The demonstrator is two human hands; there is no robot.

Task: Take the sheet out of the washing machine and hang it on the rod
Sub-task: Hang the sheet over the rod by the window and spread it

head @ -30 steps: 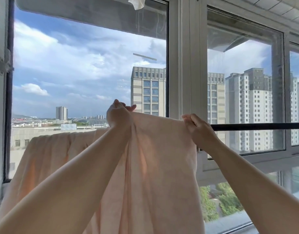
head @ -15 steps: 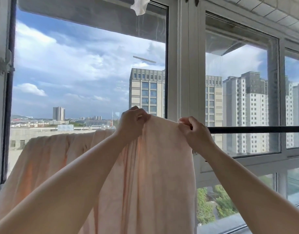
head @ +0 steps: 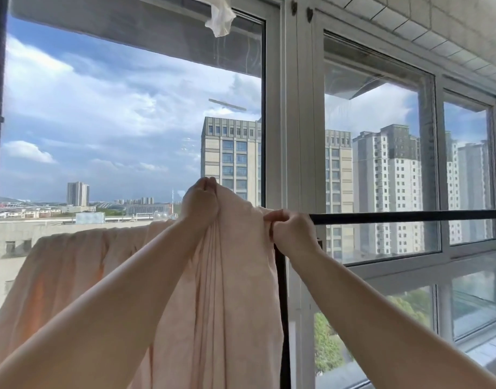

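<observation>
Hands (head: 200,203) (head: 293,230) grip sheet (head: 235,290) over rod (head: 409,216).

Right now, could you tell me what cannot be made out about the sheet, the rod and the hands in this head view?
- Rod: its left stretch is hidden under the draped sheet; its right end is cut off by the frame edge.
- Sheet: its lower hem runs below the bottom edge.
- Left hand and right hand: their fingertips are buried in folds.
- Washing machine: out of view.
</observation>
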